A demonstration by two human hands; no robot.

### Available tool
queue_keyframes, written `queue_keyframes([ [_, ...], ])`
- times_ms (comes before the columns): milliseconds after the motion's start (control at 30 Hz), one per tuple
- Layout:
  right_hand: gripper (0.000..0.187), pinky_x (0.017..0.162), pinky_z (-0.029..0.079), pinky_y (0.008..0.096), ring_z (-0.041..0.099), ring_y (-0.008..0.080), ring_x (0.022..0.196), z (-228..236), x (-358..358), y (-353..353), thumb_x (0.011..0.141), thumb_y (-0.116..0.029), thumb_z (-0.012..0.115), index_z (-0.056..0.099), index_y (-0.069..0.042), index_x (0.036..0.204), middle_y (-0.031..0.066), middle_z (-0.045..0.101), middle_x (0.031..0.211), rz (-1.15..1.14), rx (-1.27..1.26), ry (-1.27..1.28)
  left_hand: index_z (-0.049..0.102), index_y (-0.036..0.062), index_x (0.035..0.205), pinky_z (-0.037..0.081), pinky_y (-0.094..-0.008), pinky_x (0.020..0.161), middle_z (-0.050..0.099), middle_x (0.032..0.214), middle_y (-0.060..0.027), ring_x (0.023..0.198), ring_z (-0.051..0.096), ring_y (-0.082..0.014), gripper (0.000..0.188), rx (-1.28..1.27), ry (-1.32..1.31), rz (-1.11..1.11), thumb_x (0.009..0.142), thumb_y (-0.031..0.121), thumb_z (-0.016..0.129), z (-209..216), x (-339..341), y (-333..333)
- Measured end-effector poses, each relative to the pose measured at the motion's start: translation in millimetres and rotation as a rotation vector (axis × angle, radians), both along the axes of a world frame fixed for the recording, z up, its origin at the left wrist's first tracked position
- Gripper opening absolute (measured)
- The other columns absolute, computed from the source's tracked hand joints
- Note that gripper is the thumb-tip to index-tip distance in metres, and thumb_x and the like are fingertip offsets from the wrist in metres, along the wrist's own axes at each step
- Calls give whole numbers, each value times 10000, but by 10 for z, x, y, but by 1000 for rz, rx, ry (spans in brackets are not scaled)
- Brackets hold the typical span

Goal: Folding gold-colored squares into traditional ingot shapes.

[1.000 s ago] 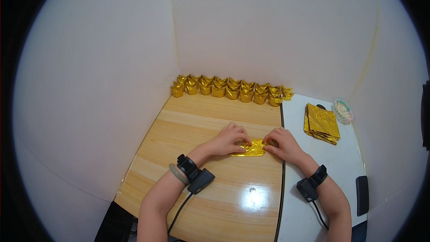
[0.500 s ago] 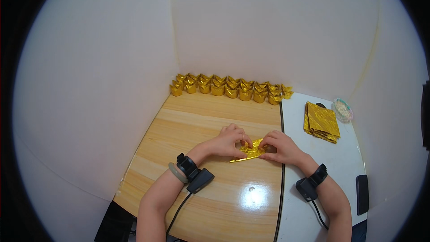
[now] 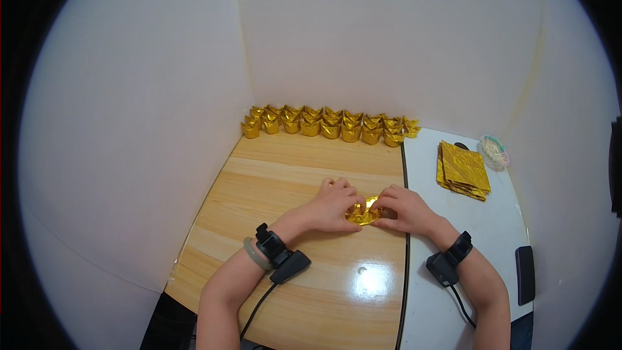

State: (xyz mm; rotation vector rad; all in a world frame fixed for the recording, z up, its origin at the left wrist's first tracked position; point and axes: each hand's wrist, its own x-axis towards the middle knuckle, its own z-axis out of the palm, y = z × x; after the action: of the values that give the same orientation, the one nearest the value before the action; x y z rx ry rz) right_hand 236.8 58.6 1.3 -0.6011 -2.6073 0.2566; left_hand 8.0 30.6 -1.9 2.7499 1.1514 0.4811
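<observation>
A crinkled sheet of gold foil paper, partly folded, lies on the wooden tabletop between my two hands. My left hand pinches its left end, fingers curled over the top and thumb at the near edge. At the other end my right hand grips the foil between thumb and fingers. Both hands hide the ends of the sheet. Beyond them, along the back wall, stand rows of folded gold paper ingots. A stack of flat gold foil sheets lies to the right.
The wood-grain board meets a white tabletop at a dark seam. A clear round dish sits behind the stack. A black oblong object lies near the right edge. White walls enclose the table, and cables hang from both wrist devices.
The foil's left end, which stuck out as a flat pointed flap below my left hand, is now gathered in. My hands have drawn slightly closer together. The view has shifted a little.
</observation>
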Motion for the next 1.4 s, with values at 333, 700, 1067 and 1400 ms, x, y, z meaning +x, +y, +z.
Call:
queue_keyframes([
  [333, 267, 677, 457, 329, 545, 238, 787, 34, 23, 20, 721, -304, 725, 590, -92, 811, 48, 561, 819, -9, 52, 34, 649, 104, 819, 322, -354, 850, 617, 752, -26, 900, 519, -210, 268, -37, 167, 118, 655, 315, 645, 208, 12, -80],
  [700, 163, 626, 468, 263, 575, 153, 665, -92, -37, 77, 802, -135, 655, 592, -31, 910, 57, 604, 742, -206, -465, 200, 648, 38, 816, 469, -317, 593, 649, 719, -75, 628, 609, -191, 198, -361, -238, 362, 730, 215, 625, 30, -84, 125],
  [1067, 179, 595, 456, 249, 544, 123, 626, -151, -71, 117, 802, -118, 633, 575, -53, 958, 32, 565, 704, -233, -378, 126, 599, 57, 819, 473, -331, 647, 629, 758, -82, 722, 610, -240, 156, -371, -347, 398, 756, 195, 633, 10, -51, 114],
  [1400, 171, 791, 411, 360, 507, 268, 873, -164, -45, 139, 765, -142, 622, 567, -75, 913, 75, 556, 896, -93, -28, 110, 654, 158, 1051, 403, -330, 810, 525, 892, -76, 908, 477, -253, 279, -149, -283, 36, 789, 70, 613, -150, -58, 89],
])
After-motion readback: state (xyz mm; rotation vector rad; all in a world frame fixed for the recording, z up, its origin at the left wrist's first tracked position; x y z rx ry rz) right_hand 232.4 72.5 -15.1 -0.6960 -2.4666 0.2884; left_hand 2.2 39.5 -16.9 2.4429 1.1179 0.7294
